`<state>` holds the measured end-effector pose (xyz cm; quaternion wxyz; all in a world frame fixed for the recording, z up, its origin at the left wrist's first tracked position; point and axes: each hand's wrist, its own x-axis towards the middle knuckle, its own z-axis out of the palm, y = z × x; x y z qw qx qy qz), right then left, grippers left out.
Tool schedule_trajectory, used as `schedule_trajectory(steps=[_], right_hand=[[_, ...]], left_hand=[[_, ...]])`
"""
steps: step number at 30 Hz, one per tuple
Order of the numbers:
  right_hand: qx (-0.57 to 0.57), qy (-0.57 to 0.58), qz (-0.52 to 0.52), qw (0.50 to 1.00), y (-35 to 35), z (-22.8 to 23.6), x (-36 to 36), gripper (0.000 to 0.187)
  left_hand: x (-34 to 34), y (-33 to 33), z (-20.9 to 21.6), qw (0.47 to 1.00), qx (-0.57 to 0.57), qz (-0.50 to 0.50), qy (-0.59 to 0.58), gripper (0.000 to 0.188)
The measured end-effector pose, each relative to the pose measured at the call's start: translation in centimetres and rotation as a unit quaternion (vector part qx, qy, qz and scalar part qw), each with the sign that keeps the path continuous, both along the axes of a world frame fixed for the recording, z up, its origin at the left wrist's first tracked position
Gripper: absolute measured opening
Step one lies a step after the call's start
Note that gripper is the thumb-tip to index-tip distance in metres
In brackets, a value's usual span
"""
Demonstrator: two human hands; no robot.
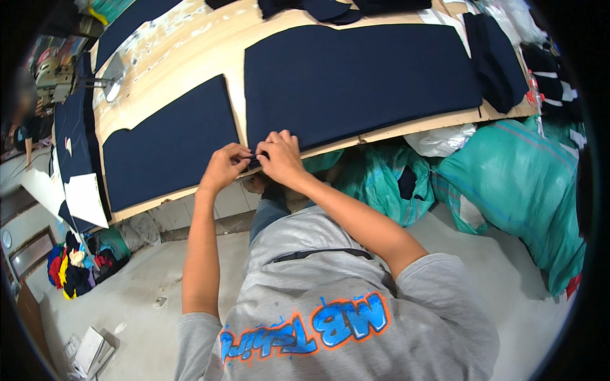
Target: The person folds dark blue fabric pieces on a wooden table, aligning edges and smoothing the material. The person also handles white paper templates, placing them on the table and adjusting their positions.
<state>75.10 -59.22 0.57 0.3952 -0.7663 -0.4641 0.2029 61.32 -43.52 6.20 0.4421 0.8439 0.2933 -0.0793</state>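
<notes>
My left hand and my right hand meet at the table's near edge, fingers pinched together on a small dark fold of navy fabric. This fold lies by the near left corner of a large stack of cut navy fabric, which spreads flat to the right. Part of my right hand rests over that corner. A smaller cut navy fabric piece lies flat to the left of my hands. My fingertips hide how the fold joins the stack.
The wooden table carries a folded dark fabric piece at right and white paper at left. Green sacks bulge below its right side. A colourful cloth heap lies on the floor. Someone stands at far left.
</notes>
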Motion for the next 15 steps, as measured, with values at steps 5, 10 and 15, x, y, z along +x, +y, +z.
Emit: schedule_trajectory(steps=[5,10,15], right_hand=[[-0.014,0.021,-0.020,0.999,0.1,0.4,-0.1,0.006],[0.030,0.001,-0.042,0.999,0.6,0.1,0.0,0.008],[0.113,-0.099,-0.020,0.988,-0.5,1.6,1.4,0.019]], left_hand=[[1.1,0.4,1.2,1.000,0.010,-0.009,0.028,0.019],[1.9,-0.9,2.1,0.985,0.156,-0.068,-0.026,0.019],[2.6,-1.1,2.9,0.946,0.273,-0.102,-0.138,0.013]])
